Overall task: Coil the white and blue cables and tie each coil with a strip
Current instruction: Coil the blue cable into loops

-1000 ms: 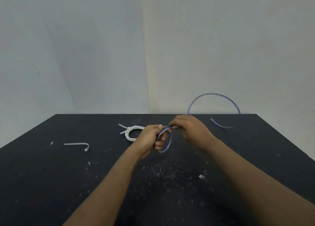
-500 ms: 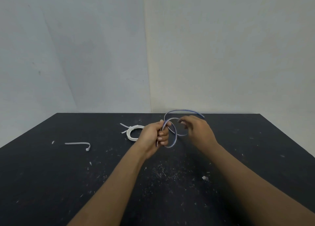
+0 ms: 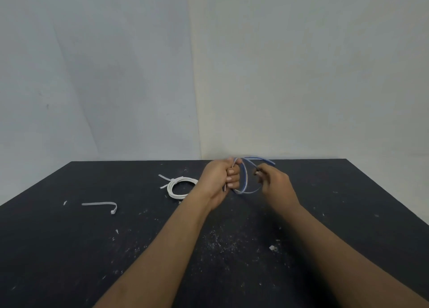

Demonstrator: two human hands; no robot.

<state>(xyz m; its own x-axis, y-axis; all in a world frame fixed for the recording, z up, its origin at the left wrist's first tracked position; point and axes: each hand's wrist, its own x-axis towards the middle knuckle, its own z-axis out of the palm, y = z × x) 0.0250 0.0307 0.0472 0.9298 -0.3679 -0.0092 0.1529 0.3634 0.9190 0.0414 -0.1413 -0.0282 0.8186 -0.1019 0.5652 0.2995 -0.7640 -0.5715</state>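
Above the middle of the black table (image 3: 69,249) my left hand (image 3: 220,180) is clenched around the loops of the blue cable (image 3: 243,182). My right hand (image 3: 275,183) sits just to its right and pinches the cable's free end between fingertips. The blue loops hang between both hands, with one end sticking out to the upper right. The white cable (image 3: 180,187) lies coiled on the table left of my left hand, a white strip tied around it. A loose white strip (image 3: 99,204) lies further left, bent at one end.
Small white crumbs and specks are scattered over the table, thickest near the centre front. A larger white scrap (image 3: 272,247) lies under my right forearm. Pale walls meet in a corner behind the table's far edge.
The wide blue arc that stood out to the right has been drawn in and wound into small loops at my left hand. My right hand moved in a circle beside it.
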